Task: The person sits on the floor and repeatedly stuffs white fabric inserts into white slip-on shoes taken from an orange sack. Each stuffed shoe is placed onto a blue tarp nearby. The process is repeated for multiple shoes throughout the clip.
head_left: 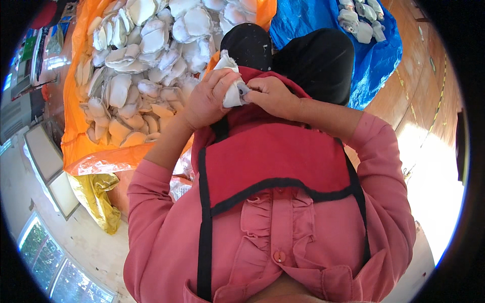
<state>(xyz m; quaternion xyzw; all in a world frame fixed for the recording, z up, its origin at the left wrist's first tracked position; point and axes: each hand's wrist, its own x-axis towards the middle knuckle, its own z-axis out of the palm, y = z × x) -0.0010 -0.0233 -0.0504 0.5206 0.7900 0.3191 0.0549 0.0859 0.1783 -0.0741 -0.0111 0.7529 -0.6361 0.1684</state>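
A small bundle of white padded pieces (233, 97) is held up in front of my lap, above the red apron (283, 156). My left hand (211, 97) wraps round it from the left, fingers curled over its top. From the right, my right hand (274, 97) pinches the bundle's right end, where something greyish shows between the fingertips; I cannot make out what it is. Loose white pads (194, 24) with fluffy edges lie heaped just beyond my left hand.
An orange sheet (76, 129) lies under the heap. At the far right, several bundled white pads (362, 31) rest on a blue sheet (378, 60). My knees (318, 63) stand between the two sheets. A yellow bag (97, 199) lies at the left, and tiled floor (422, 76) stretches to the right.
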